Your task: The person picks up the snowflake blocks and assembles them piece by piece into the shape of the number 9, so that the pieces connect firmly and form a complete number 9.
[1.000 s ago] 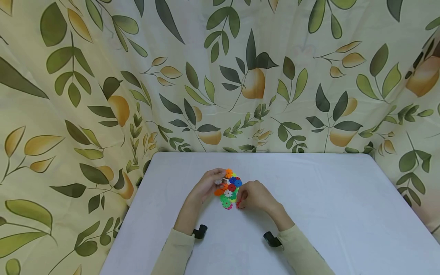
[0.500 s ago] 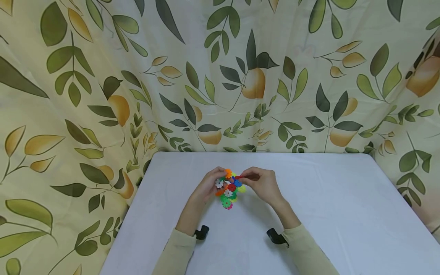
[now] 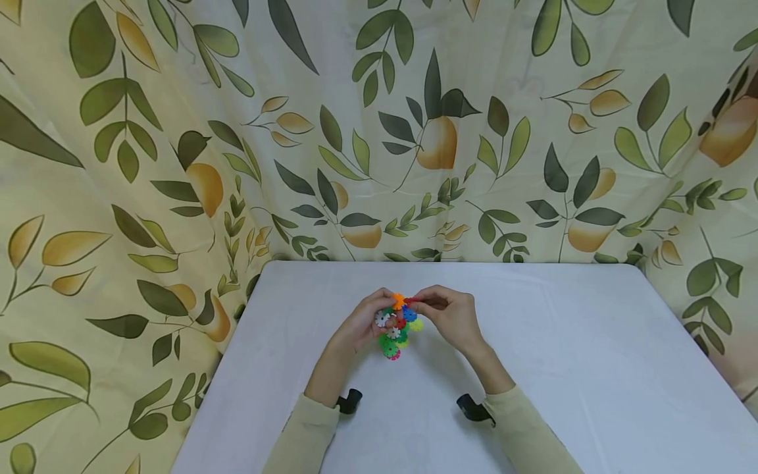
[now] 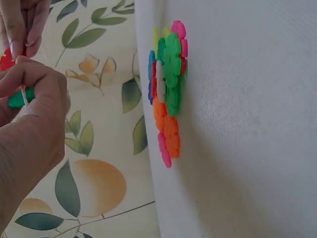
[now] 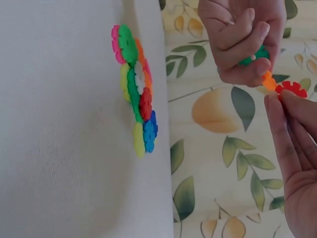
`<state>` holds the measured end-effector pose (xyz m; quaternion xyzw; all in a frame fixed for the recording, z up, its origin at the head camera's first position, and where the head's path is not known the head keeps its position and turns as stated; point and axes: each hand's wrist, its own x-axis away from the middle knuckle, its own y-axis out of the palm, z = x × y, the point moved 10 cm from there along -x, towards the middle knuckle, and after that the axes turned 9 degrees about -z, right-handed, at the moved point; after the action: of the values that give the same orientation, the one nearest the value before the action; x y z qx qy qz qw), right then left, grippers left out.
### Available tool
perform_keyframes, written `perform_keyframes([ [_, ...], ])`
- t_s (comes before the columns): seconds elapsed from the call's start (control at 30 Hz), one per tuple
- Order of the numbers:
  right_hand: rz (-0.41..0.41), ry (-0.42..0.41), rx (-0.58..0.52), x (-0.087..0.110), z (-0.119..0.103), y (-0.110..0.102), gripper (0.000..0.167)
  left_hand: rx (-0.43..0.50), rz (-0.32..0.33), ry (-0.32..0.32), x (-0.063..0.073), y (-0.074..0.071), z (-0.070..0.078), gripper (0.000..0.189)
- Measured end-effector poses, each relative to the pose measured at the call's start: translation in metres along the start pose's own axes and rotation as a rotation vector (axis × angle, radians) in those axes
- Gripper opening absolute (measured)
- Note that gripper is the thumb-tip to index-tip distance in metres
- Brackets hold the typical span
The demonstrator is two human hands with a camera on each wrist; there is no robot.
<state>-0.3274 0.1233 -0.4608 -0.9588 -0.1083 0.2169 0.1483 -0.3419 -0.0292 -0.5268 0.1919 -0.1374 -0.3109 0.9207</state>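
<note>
My left hand [image 3: 360,324] holds a small joined group of notched plastic snowflake discs above the table. In it are a white disc [image 3: 382,318], a green disc [image 5: 255,55] partly covered by the fingers, and an orange disc [image 5: 269,81] sticking out past the fingertips. Between thumb and fingers, my right hand [image 3: 454,317] pinches a red snowflake disc [image 5: 292,89]. Its edge meets the orange disc; whether their slots interlock I cannot tell. Below both hands lies a pile of loose snowflake discs [image 5: 128,44] in green, pink, yellow, white, red, blue and orange.
A white-covered table [image 3: 533,355] spreads under the hands. Behind and beside it hangs a leaf-and-fruit patterned curtain [image 3: 296,197]. Black wrist cameras [image 3: 349,401] sit at both sleeve cuffs.
From the near side of the pile, my right hand has lifted the red disc up to the orange one. My left hand has shifted slightly right with its joined discs.
</note>
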Motion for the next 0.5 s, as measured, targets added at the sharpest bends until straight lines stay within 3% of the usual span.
perform_keyframes([
  [0.5,0.009,-0.006,0.032,0.0000,-0.0023,-0.0018,0.012,0.036,-0.016,0.021,-0.0032,0.0037,-0.0031,0.015],
])
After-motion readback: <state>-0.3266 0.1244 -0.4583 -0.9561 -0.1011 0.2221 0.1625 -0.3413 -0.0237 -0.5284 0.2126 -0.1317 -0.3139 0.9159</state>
